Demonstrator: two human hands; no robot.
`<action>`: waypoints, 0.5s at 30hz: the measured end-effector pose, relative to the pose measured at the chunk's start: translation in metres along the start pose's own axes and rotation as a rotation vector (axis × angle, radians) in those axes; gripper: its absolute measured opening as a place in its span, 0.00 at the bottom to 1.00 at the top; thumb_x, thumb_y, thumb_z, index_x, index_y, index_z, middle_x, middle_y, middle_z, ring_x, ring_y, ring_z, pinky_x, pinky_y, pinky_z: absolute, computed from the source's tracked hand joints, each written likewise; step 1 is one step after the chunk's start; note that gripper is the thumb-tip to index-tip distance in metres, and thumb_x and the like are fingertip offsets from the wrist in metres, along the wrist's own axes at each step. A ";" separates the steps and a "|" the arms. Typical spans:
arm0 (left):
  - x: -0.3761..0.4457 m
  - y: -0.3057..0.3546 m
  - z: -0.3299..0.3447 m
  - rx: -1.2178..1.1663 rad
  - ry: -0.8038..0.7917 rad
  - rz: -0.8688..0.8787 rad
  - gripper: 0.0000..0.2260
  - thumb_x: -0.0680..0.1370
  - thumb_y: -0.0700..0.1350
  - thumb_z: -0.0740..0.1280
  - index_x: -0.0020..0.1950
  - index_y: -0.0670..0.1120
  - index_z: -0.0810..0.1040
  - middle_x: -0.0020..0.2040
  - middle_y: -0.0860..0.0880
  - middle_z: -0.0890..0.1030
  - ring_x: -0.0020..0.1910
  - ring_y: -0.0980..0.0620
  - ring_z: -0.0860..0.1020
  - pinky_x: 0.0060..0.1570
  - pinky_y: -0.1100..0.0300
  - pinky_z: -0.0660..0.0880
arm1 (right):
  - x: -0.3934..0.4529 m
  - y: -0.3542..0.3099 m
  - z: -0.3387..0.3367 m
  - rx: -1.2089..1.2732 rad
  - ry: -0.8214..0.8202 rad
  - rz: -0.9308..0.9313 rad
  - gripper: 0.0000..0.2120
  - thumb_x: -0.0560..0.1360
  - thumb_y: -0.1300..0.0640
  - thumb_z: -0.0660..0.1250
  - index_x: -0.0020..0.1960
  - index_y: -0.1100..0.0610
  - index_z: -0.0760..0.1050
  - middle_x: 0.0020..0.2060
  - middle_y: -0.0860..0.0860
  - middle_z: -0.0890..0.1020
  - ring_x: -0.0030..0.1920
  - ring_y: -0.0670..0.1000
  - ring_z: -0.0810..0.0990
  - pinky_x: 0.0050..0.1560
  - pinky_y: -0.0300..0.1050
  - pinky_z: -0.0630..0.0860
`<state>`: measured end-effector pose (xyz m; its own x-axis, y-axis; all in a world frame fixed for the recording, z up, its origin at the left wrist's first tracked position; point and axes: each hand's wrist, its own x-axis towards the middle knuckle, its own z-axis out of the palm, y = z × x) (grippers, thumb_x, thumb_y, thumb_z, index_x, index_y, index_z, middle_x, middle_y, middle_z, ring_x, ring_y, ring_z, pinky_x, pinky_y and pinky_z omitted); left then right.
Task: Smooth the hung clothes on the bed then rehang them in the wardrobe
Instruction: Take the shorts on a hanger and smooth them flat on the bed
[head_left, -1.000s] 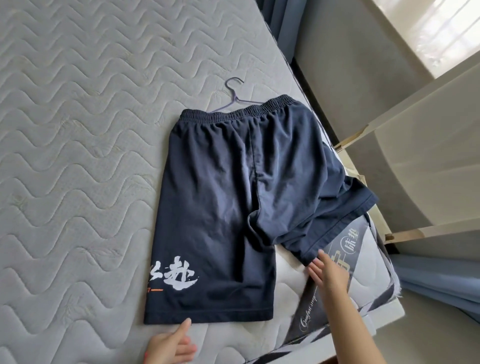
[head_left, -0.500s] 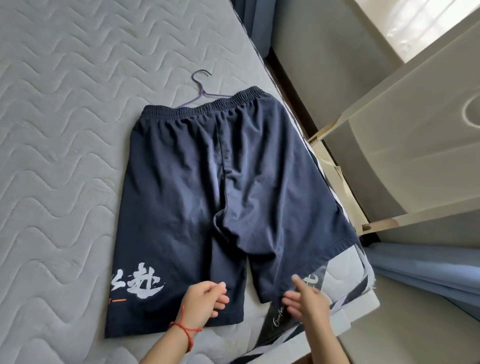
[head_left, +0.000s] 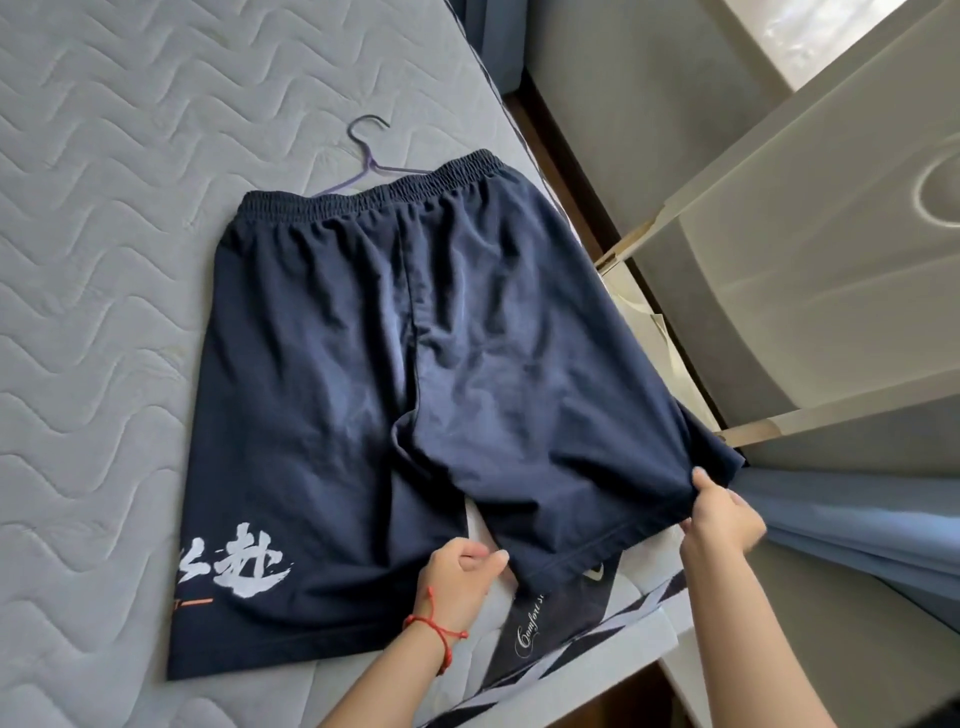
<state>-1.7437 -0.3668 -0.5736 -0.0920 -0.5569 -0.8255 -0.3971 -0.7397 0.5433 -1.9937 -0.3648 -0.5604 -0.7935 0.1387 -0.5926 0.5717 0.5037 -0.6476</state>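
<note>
A big gray mattress (head_left: 104, 312) with wavy stitching fills the left side, and dark blue shorts (head_left: 363, 389) with white writing on one leg lie flat on it near the right edge, beside an open white wardrobe door (head_left: 831, 260). The right hand (head_left: 722, 514) pinches the hem of the right leg at its outer corner, and the left hand (head_left: 457, 571), with a red string on its wrist, pinches the same hem at its inner corner. A thin purple hanger (head_left: 363, 156) pokes out past the waistband.
</note>
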 end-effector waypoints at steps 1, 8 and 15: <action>-0.001 0.000 -0.001 0.012 0.002 0.013 0.07 0.67 0.48 0.72 0.37 0.50 0.74 0.32 0.50 0.77 0.33 0.49 0.76 0.38 0.57 0.72 | 0.003 0.004 -0.006 -0.036 0.045 -0.021 0.08 0.69 0.59 0.72 0.46 0.61 0.78 0.47 0.56 0.80 0.47 0.56 0.79 0.54 0.50 0.77; -0.027 -0.004 -0.033 0.165 0.062 0.099 0.07 0.73 0.42 0.67 0.35 0.50 0.76 0.31 0.51 0.79 0.34 0.51 0.76 0.37 0.61 0.73 | -0.026 0.022 -0.034 -0.280 -0.080 -0.107 0.06 0.71 0.59 0.66 0.49 0.56 0.75 0.44 0.57 0.81 0.46 0.57 0.80 0.54 0.54 0.77; -0.083 -0.006 -0.100 0.353 0.111 0.174 0.10 0.73 0.45 0.67 0.33 0.55 0.72 0.33 0.57 0.78 0.36 0.57 0.77 0.36 0.71 0.69 | -0.119 0.044 -0.046 -0.526 -0.459 -0.268 0.11 0.73 0.60 0.64 0.55 0.60 0.75 0.47 0.58 0.81 0.44 0.56 0.80 0.56 0.55 0.75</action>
<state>-1.6423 -0.3536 -0.4931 -0.0941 -0.7140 -0.6938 -0.6752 -0.4664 0.5715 -1.8841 -0.3204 -0.4966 -0.6589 -0.3579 -0.6616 0.1040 0.8278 -0.5514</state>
